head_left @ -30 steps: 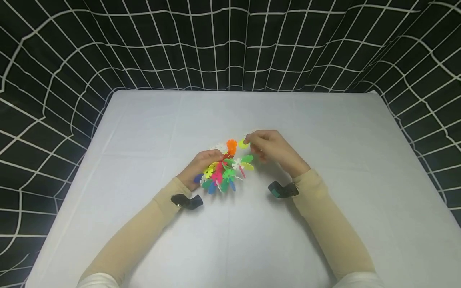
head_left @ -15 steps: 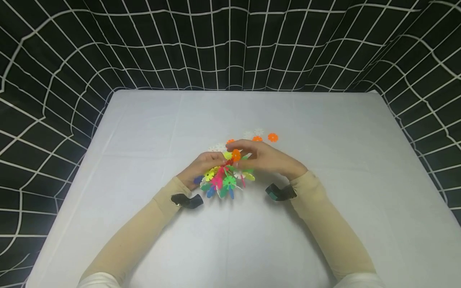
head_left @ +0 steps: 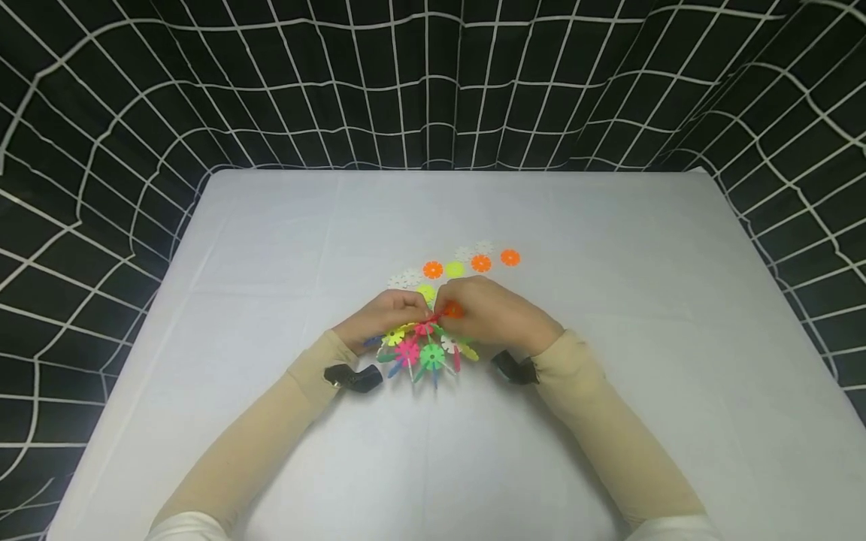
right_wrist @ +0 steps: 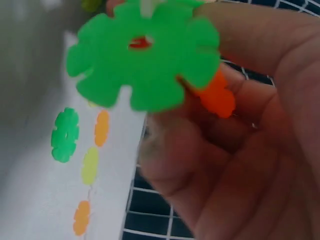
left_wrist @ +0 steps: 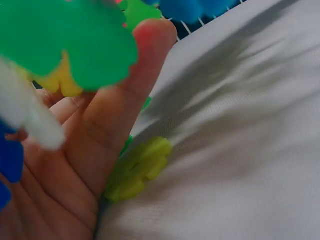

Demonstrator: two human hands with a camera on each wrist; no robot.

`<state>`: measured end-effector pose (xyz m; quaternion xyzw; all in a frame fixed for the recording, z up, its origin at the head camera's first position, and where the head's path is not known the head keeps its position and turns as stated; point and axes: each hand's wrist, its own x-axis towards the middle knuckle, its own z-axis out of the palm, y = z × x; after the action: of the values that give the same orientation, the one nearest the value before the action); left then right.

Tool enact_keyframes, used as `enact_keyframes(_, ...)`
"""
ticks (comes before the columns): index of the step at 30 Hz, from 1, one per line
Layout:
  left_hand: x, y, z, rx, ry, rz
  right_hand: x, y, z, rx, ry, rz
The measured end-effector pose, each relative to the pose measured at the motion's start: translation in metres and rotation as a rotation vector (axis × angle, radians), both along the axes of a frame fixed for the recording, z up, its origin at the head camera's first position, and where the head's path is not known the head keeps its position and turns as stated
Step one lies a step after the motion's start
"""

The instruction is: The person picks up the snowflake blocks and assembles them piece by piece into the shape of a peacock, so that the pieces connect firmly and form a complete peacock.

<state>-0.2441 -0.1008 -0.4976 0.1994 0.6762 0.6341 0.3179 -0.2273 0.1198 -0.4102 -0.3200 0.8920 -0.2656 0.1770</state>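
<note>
A cluster of interlocking flower-shaped plastic discs point(head_left: 431, 356) in pink, green, yellow, white and blue is held between the two hands just above the table. My left hand point(head_left: 382, 319) grips the cluster at its upper left, thumb and fingers near a red disc. My right hand point(head_left: 497, 312) pinches at the cluster's upper right, with an orange disc point(head_left: 453, 309) at its fingers. In the right wrist view a green disc point(right_wrist: 155, 75) covers part of the fingertips, and the orange disc point(right_wrist: 220, 97) shows behind it. A green disc point(left_wrist: 95, 45) hides the left fingertips.
Loose discs lie beyond the hands: orange point(head_left: 433, 270), yellow-green point(head_left: 455, 269), orange point(head_left: 481, 263), orange point(head_left: 510, 258) and white ones point(head_left: 406, 279). The white-covered table point(head_left: 609, 225) is bordered by a black curtain point(head_left: 433, 90) with a white grid.
My right hand has come back from beside the loose yellow-green disc to the cluster and now pinches at it. My left hand keeps its grip, and the cluster has tilted and lowered slightly.
</note>
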Motion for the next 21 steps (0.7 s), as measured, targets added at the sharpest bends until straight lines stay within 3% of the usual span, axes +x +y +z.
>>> enact_keyframes(5,-0.001,-0.001,0.000,0.003,-0.007,-0.036,0.001,-0.002,-0.003,-0.042,0.060,0.062)
enact_keyframes(12,-0.003,-0.003,-0.001,0.024,0.032,-0.098,-0.002,0.000,-0.005,-0.085,0.030,0.147)
enact_keyframes(21,-0.003,-0.006,0.001,0.043,0.006,-0.080,-0.012,0.016,-0.005,-0.156,-0.149,0.026)
